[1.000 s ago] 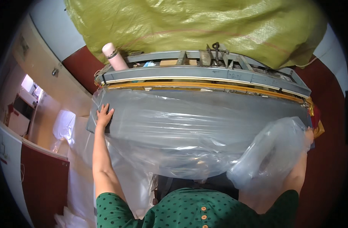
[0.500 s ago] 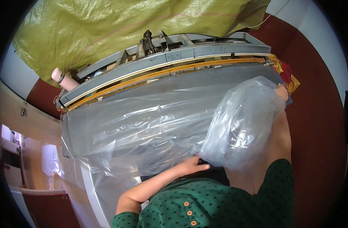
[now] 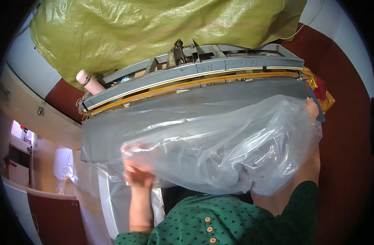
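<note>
A large clear plastic sheet lies loosely folded over the grey worktop, bunched and wrinkled toward the right. At the worktop's right end, my right hand is closed on the sheet's edge, its forearm partly behind the film. On the left, my left hand is raised at the sheet's left edge. Film covers its fingertips, and motion smears the fingers, so their grip is unclear. More clear film hangs over the worktop's near left corner.
Behind the worktop runs a grey metal frame with an orange strip along it. A pink bottle stands at its left end. Yellow-green woven sheeting covers something beyond. Gold and red material sits at the right end.
My left hand has moved left from near my waist, and the bunched sheet now stretches out leftward. My right hand stays at the right end. The view has shifted slightly.
</note>
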`<state>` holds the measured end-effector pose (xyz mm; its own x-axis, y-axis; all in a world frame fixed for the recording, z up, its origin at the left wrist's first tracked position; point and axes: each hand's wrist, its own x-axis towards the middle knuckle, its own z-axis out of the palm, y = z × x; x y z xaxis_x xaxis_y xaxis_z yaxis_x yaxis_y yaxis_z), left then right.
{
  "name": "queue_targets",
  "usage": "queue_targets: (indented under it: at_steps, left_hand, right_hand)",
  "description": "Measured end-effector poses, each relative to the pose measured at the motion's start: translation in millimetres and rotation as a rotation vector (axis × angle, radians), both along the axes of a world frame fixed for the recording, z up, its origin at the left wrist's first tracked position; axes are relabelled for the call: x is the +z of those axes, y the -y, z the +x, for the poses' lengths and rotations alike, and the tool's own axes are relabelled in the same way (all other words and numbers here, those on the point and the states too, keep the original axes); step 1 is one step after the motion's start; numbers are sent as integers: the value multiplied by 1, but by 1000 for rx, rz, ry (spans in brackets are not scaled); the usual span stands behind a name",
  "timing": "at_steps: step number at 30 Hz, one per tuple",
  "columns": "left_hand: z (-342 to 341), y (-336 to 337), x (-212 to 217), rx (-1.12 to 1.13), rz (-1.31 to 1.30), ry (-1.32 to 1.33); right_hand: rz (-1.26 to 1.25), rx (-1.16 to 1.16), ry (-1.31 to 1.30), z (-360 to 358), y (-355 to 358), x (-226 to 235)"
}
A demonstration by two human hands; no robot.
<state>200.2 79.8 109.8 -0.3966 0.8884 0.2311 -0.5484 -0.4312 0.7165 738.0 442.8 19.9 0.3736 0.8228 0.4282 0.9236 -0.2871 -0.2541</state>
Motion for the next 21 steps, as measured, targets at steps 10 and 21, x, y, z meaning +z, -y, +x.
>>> queue_targets:
  at_steps: [10, 21]
  left_hand:
    - [-130, 45, -79, 683, -484, 35]
    - [-203, 1, 116, 1376, -243, -1523]
  right_hand:
    - [37, 18, 55, 10, -6, -4]
    - [87, 178, -123, 10, 8, -2]
